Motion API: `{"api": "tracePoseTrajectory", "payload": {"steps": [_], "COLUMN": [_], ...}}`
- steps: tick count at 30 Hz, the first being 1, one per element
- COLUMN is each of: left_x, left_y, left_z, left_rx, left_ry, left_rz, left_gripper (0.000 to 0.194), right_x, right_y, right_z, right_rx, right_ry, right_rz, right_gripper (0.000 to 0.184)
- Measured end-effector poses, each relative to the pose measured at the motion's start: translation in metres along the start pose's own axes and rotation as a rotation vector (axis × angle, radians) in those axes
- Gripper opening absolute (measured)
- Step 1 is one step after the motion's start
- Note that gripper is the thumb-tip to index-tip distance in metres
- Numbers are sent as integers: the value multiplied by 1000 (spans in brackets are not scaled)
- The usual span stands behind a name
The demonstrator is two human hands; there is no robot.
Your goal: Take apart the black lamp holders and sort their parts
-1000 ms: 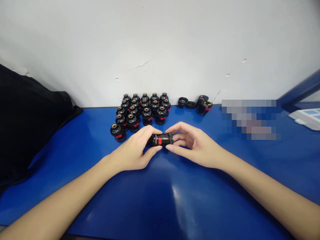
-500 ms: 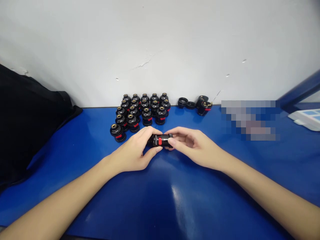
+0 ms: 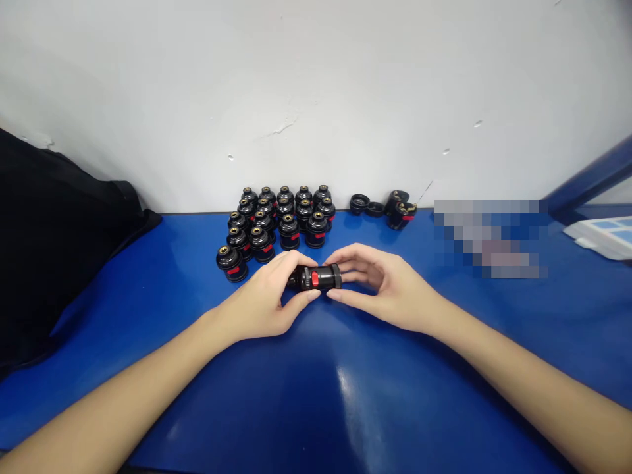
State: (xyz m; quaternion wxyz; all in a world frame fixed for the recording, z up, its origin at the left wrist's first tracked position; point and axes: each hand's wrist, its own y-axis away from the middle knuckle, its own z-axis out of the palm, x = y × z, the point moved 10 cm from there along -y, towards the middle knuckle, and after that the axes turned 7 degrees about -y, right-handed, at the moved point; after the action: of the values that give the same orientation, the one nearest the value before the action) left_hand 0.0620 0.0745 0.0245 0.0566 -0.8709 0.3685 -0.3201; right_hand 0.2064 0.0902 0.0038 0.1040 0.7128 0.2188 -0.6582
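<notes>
A black lamp holder (image 3: 324, 278) with a red switch lies sideways between my two hands, above the blue table. My left hand (image 3: 261, 296) grips its domed end, with the thumb along the near side and the fingers behind. At the other end, the curved fingers and thumb of my right hand (image 3: 395, 286) are around the dark ring. Just beyond stand several similar black lamp holders (image 3: 261, 245), upright in rows, each showing a brass-coloured hole on top where visible; red switches face forward on many.
Near the wall are two black caps (image 3: 359, 204) and two open lamp holder bodies (image 3: 402, 216), one with a thin wire sticking up. Black cloth (image 3: 59, 250) covers the left side. A pixelated patch, a blue bar (image 3: 592, 178) and a white-and-blue case (image 3: 605, 237) are at right.
My right thumb has slid off the front of the lamp holder to its near lower edge, and the right fingers have spread a little. My left hand keeps its grip.
</notes>
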Motion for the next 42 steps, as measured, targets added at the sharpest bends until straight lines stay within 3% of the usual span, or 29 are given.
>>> {"api": "tracePoseTrajectory", "payload": {"steps": [6,8,11,17,24,30,33,36,42], "left_x": [2,1,1,15,24,16,14,12,9], "left_y": [-1,-1,0,-3,-20,-20,-13,-7,-8], "left_z": [0,0,-2,-7,-23,-15,-14,-14,-7], "left_rx": [1,-5,-5,-47,-70,-64,-34,1,25], "left_ry": [9,5,6,18,-34,-6,14,22,15], "left_rz": [1,-2,-17,-28,-64,2,47,69,74], "left_gripper": [28,28,29,26,23,28,28,28,28], "right_x": [9,5,-1,6,-25,-7,-7,-9,3], "right_y": [1,1,3,5,7,6,5,6,4], "right_z": [1,2,2,4,-3,-1,2,5,-1], "right_rx": [-23,-27,-19,-30,77,49,21,9,38], "right_ry": [5,-16,-56,-11,-10,112,79,62,50], "right_rz": [102,65,8,120,-132,76,19,-54,64], "right_gripper": [36,33,44,40,44,39,38,49,39]}}
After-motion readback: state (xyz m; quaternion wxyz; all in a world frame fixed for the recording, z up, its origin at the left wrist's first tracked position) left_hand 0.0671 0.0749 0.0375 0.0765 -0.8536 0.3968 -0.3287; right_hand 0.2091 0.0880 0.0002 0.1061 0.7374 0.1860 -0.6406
